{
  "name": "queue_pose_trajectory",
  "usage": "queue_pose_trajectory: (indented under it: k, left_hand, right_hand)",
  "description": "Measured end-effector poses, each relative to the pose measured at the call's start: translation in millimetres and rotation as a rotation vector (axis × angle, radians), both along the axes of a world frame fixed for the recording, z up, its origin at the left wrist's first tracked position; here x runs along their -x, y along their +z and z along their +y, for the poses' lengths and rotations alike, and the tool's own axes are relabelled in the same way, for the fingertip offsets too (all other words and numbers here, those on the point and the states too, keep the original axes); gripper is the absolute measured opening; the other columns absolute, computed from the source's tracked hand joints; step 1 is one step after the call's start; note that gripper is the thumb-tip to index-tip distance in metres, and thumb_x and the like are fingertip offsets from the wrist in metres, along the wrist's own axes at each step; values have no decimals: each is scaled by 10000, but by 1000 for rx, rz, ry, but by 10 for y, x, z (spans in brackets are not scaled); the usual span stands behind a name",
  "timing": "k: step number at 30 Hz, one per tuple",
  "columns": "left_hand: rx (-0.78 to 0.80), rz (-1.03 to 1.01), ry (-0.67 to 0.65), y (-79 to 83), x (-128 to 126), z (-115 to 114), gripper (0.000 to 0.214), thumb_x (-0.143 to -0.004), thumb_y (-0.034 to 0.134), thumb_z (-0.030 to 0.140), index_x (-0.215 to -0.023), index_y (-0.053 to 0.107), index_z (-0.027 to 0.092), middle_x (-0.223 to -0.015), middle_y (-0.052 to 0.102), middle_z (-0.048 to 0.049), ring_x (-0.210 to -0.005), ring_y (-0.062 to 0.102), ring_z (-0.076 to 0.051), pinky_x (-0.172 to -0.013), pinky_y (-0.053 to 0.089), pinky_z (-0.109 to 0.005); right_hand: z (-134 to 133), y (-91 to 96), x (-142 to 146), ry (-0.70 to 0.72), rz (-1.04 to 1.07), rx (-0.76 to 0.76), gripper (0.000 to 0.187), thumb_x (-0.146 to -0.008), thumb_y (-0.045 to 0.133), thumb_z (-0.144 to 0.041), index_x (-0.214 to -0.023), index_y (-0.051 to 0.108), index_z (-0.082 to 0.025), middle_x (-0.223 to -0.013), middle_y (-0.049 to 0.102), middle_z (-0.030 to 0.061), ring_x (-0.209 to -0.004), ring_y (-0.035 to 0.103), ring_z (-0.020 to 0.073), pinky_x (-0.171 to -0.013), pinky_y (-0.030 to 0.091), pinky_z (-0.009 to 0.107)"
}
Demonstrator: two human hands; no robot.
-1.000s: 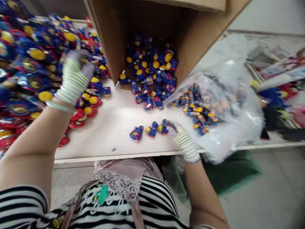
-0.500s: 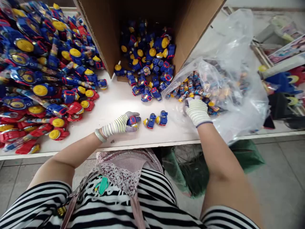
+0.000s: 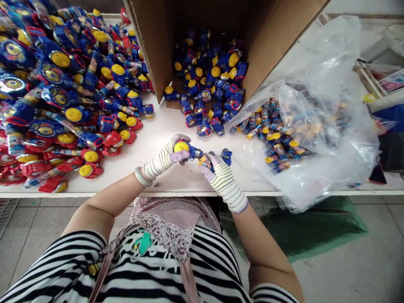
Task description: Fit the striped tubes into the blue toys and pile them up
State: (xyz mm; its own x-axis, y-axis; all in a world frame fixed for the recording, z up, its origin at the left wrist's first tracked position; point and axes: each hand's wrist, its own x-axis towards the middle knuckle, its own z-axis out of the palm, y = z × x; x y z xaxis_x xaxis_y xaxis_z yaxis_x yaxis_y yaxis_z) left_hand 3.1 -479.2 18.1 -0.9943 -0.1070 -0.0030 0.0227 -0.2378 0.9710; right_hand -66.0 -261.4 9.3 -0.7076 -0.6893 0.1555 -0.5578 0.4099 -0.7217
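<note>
Head view, logged as I read it from the feed. The left hand (image 3: 160, 159), in a striped knit glove with a bangle (image 3: 142, 177) above it, has its fingers closed around a blue toy with a yellow disc (image 3: 186, 148), disc facing up, held over the white table (image 3: 154, 126). The right hand (image 3: 219, 176), in a matching glove, has its fingers (image 3: 211, 160) curled shut on a second blue toy (image 3: 204, 162), which they mostly hide. The tip of this toy meets the stem of the first; I cannot tell whether the two are joined. A third blue toy (image 3: 226, 156) lies on the table just beside those fingers. Left of the hands is a large heap of blue-and-red toys (image 3: 63, 101). Ahead, a cardboard box (image 3: 151, 42) lies on its side with its opening toward me, holding more blue toys (image 3: 208, 71), with some on the tabletop at its mouth. To the right, a clear plastic bag (image 3: 318, 126) holds small blue-and-yellow pieces (image 3: 271, 136). Below the table edge I see my wearer's striped shirt (image 3: 151, 277).
</note>
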Motion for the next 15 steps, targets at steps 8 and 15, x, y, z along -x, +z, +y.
queue_pose_trajectory:
  k: [8, 15]
  left_hand:
    - [141, -27, -27, 63, 29, -108, 464, -820, 737, 420, -1159, 538, 174, -775, 569, 25, -539, 533, -88, -433, 434, -164]
    - [296, 2, 35, 191, 90, -29, 428, -771, 750, 429, -1041, 574, 146, -775, 581, 14, -585, 540, -90, -545, 467, -203]
  right_hand:
    - [-36, 304, 0, 113, 257, -453, 434, -1016, 460, -352, -1367, 596, -136, -1189, 722, 161, -1057, 683, 295, -938, 507, 399]
    - [-125, 403, -1, 101, 305, -588, 448, -1009, 471, -412, -1293, 639, -110, -1146, 730, 192, -968, 689, 323, -867, 480, 404]
